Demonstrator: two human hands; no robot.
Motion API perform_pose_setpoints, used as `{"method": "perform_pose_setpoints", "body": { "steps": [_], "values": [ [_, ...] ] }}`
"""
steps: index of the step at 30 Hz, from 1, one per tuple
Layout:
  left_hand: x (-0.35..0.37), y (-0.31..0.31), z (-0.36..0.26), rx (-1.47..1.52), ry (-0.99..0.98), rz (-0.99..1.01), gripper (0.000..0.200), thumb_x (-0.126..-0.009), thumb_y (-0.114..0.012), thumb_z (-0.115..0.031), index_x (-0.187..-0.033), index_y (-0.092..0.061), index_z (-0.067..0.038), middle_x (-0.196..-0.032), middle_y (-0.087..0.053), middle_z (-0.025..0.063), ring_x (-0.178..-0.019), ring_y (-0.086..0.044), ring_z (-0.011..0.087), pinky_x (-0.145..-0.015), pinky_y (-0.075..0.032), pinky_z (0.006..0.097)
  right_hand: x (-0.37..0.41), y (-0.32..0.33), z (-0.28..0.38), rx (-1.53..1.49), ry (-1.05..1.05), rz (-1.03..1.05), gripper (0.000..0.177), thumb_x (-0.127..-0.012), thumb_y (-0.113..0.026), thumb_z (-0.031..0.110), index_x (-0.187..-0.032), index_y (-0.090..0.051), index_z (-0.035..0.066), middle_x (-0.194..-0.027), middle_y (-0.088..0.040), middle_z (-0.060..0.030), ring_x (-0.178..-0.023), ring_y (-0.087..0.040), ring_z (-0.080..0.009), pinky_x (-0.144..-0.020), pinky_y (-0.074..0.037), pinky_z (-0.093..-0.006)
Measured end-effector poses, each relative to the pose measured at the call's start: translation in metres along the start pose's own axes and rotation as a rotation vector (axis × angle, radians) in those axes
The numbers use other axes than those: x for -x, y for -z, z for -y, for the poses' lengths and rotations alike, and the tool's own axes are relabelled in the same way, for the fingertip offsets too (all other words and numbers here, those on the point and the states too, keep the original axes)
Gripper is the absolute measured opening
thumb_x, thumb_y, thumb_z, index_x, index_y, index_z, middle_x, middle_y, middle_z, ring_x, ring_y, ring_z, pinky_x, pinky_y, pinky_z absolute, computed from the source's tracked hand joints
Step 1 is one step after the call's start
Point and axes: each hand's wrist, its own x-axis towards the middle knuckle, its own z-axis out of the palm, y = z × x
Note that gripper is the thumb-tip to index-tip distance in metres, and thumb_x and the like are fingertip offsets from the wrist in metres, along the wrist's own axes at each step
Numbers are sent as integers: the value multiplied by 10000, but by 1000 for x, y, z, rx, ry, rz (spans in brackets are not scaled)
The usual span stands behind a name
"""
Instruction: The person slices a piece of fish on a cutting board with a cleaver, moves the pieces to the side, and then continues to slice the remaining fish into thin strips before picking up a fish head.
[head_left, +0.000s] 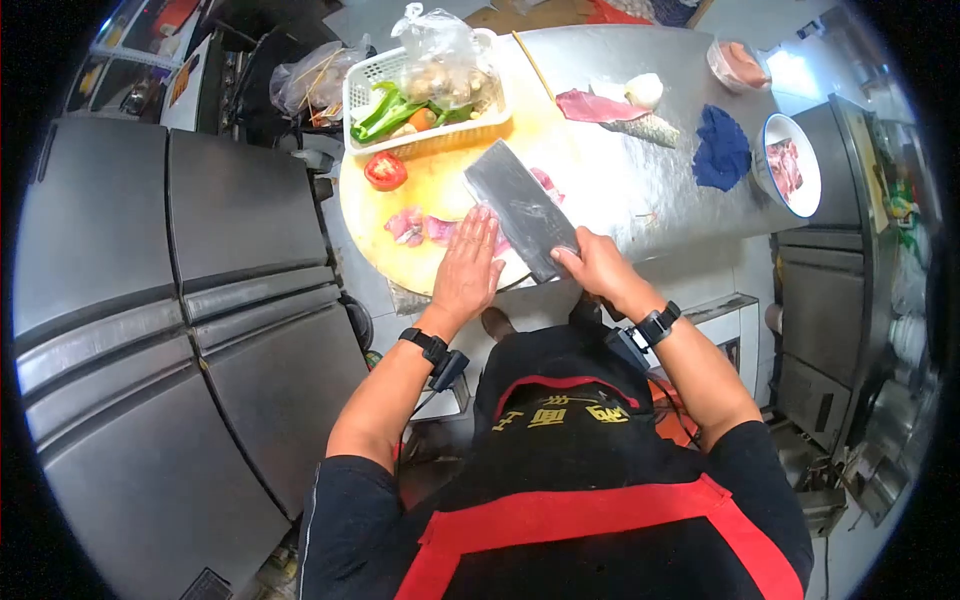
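Observation:
My right hand [602, 268] grips a wide-bladed cleaver [515, 205], its grey blade slanting up and left over the cutting board. My left hand [468, 258] lies flat with its fingers stretched out, against pale pink meat [437, 230] beside the blade. Another meat piece [405, 227] sits left of those fingertips, and a further bit [547, 184] shows beyond the cleaver. All of this rests on a round yellowish cutting board [375, 240]. A cut tomato [385, 171] is at the board's left edge. The cleaver's handle is mostly covered by my right hand.
A white basket [352, 110] of green peppers and bagged produce stands at the back. On the metal table [660, 190] are a fish piece [600, 106], a blue cloth [722, 148], a bowl [815, 180] of meat and a plastic tub [738, 65]. Steel cabinets [240, 200] flank the left.

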Motion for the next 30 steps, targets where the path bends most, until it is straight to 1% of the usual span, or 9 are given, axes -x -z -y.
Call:
{"method": "perform_pose_setpoints", "body": {
  "steps": [3,5,8,11,14,18,21,29,30],
  "values": [
    [4,-3,2,-12,-10,42,641,-969,-544,-175,-1532,-347,61,-1611,-310,264,-1521,-261,407,-1252,-211,484,21,4,-11,12,-43,45,502,-958,-665,411,-938,-600,-87,-873,-659,-337,-840,-659,-506,-736,-520,-520],
    [7,-3,5,-14,-2,59,645,-969,-546,-178,-1534,-345,58,-1613,-307,262,-1521,-260,408,-1252,-209,485,39,-7,-28,-79,40,-12,506,-956,-668,412,-944,-603,-89,-861,-658,-338,-841,-660,-504,-733,-522,-521],
    [1,1,1,2,-32,17,662,-930,-614,-165,-1513,-386,51,-1590,-357,248,-1505,-296,401,-1242,-238,489,27,-22,-37,-17,81,-40,514,-955,-669,415,-948,-604,-94,-861,-657,-341,-852,-662,-505,-738,-523,-523],
    [-1,2,1,14,-7,-4,669,-934,-613,-172,-1520,-377,49,-1593,-357,241,-1507,-296,392,-1245,-234,482,3,-7,6,-2,-25,44,517,-957,-668,414,-939,-600,-98,-852,-654,-344,-848,-658,-515,-739,-522,-526],
    [-2,0,4,11,9,3,674,-937,-611,-181,-1528,-372,39,-1598,-355,233,-1508,-296,388,-1247,-231,477,-6,-19,5,-49,6,-27,519,-961,-662,416,-934,-597,-98,-835,-653,-341,-839,-658,-518,-736,-523,-528],
    [3,0,6,-3,-29,47,676,-940,-610,-188,-1536,-369,23,-1603,-350,230,-1512,-289,389,-1247,-232,472,26,-15,-2,-5,-26,21,515,-959,-671,408,-927,-593,-100,-817,-655,-336,-828,-661,-518,-724,-528,-527],
    [3,3,6,4,-34,53,675,-943,-609,-195,-1536,-370,21,-1603,-350,230,-1513,-288,390,-1245,-235,470,40,-23,-11,-32,26,-42,489,-950,-692,370,-918,-580,-105,-812,-649,-349,-809,-666,-509,-697,-533,-529],
    [3,2,7,28,2,21,694,-918,-649,-223,-1510,-404,43,-1601,-348,241,-1516,-278,401,-1238,-251,476,-21,-33,28,41,30,-89,468,-929,-703,346,-982,-595,-106,-797,-665,-343,-794,-680,-506,-722,-560,-530],
    [2,3,8,59,-20,-27,665,-895,-669,-189,-1481,-446,33,-1566,-391,242,-1483,-327,406,-1216,-285,478,-20,-35,27,41,31,-99,468,-929,-703,346,-982,-595,-106,-797,-665,-343,-794,-680,-506,-722,-560,-530]
  ]
}}
